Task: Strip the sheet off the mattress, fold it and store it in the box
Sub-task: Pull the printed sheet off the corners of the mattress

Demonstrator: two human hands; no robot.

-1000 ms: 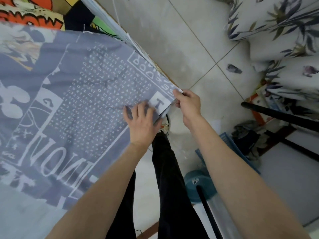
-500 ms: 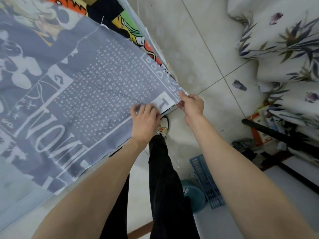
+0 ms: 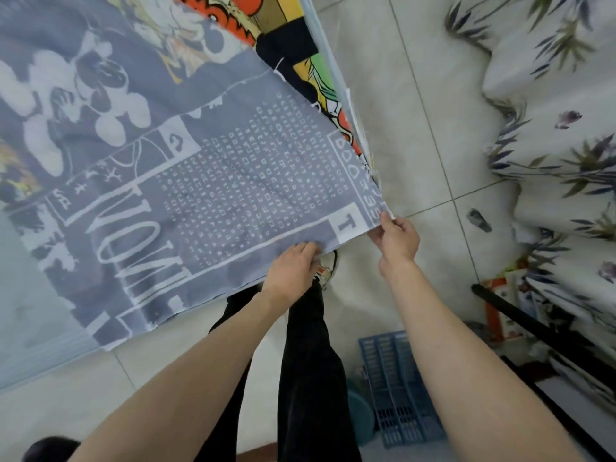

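Observation:
A grey-blue sheet point(image 3: 206, 181) with white cartoon and letter print lies spread over the mattress, its printed colourful side point(image 3: 293, 58) showing along the far edge. My right hand point(image 3: 396, 238) pinches the sheet's near corner by the white "T" patch. My left hand point(image 3: 293, 271) grips the sheet's near edge a short way left of that corner, fingers curled over the cloth. A blue slatted plastic box point(image 3: 396, 388) stands on the floor by my right forearm.
Pale tiled floor point(image 3: 400, 128) runs along the mattress side. A white floral quilt point(image 3: 560, 135) is heaped at the right. A black bar point(image 3: 520, 315) and clutter lie under it. My black-trousered leg point(image 3: 310, 361) and shoe stand below the hands.
My left hand has slid from lying flat on the sheet near the corner to holding its near edge. The right hand keeps the corner. The view has tilted, showing more of the sheet.

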